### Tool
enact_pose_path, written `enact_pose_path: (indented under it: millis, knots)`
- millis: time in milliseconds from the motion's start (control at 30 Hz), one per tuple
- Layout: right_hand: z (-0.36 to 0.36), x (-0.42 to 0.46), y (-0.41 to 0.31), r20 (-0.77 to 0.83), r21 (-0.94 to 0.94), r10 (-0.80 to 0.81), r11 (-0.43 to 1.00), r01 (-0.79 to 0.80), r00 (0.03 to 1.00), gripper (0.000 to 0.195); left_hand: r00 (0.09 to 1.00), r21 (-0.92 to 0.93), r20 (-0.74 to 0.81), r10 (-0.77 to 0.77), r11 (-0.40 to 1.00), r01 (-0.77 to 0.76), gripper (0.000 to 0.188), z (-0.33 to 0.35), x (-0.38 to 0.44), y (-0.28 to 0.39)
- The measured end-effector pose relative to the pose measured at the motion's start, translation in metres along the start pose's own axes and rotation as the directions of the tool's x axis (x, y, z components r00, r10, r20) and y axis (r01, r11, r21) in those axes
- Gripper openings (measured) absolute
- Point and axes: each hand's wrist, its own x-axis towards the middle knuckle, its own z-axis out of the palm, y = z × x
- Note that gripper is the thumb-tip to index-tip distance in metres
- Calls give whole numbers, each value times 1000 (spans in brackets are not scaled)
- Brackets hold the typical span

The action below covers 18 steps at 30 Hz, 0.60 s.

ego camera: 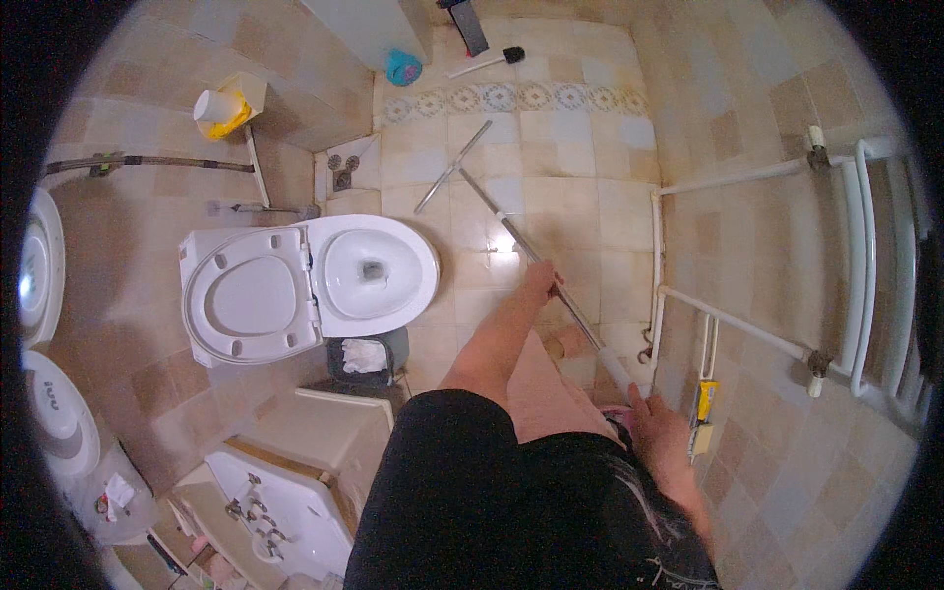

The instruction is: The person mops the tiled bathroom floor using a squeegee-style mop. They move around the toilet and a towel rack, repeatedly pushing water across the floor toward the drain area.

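Both my hands hold one long-handled floor squeegee (509,225). My left hand (544,282) is closed round the middle of its metal pole. Lower down, my right hand (653,413) grips the pale upper end of the pole, beside my black clothing. The squeegee's narrow head lies across the floor tiles (560,199), slanting between the toilet and the patterned tile band. A white toilet (376,276) with its lid raised stands left of the pole.
Left of the squeegee head is a floor drain (341,179). A toilet brush (483,63) and a blue container (403,68) lie at the far end. A dark waste bin (398,354) adjoins the toilet. White pipes (658,243) run along the right wall; a washbasin (310,546) is lower left.
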Motion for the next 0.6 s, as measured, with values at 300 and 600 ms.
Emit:
enact_pose_path:
  millis: [300, 600]
  knots:
    - [-46, -101, 43, -132, 58, 218, 976, -211, 967, 33, 956, -405, 123, -266, 866, 293, 21, 106, -35, -154]
    - [-58, -47, 1, -51, -23, 115, 993, -116, 992, 29, 986, -276, 161, -51, 957, 94, 17, 47, -37, -54]
